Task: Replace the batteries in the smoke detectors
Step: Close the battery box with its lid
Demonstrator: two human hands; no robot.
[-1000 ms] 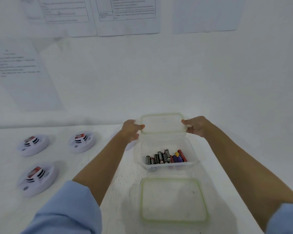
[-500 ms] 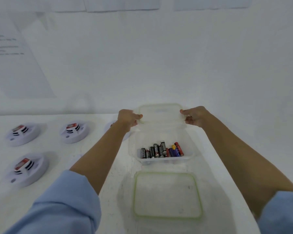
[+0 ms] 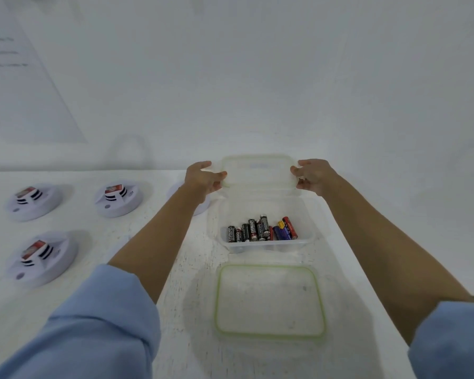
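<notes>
Both hands are clamped on one item. The left hand (image 3: 203,178) grips the left short edge of the held lid (image 3: 259,170), thumb on top and fingers curled beneath; the right hand (image 3: 312,176) grips the right short edge in the same manner; the hands stand apart, one at each end. The held lid is translucent with a faint green rim; it sits over the far edge of the clear container (image 3: 309,214); whether it rests on anything there cannot be told.

The clear container stands open on the white bench (image 3: 181,269), between the two forearms. The batteries (image 3: 260,232) lie inside it, grouped against the near wall; most are black and marked EVEREADY; one blue and one red cell lie at the right end of the group.

A loose lid (image 3: 219,296) with a green rim lies flat on the bench, just on the near side of the clear container.

The smoke detectors are to the left of the container, well apart from it. The far-left detector (image 3: 33,201) and the middle detector (image 3: 118,198) form a row at the back; the near detector (image 3: 41,258) lies in front of the far-left one. Each is round and white, with a red-and-black part on its upper face. A fourth round unit (image 3: 201,210) is mostly hidden behind the left wrist.

Both forearms are bare; blue sleeves (image 3: 101,324) are pushed up above them. A printed sheet (image 3: 14,77) hangs on the wall at the left; its text is too blurred to read.
</notes>
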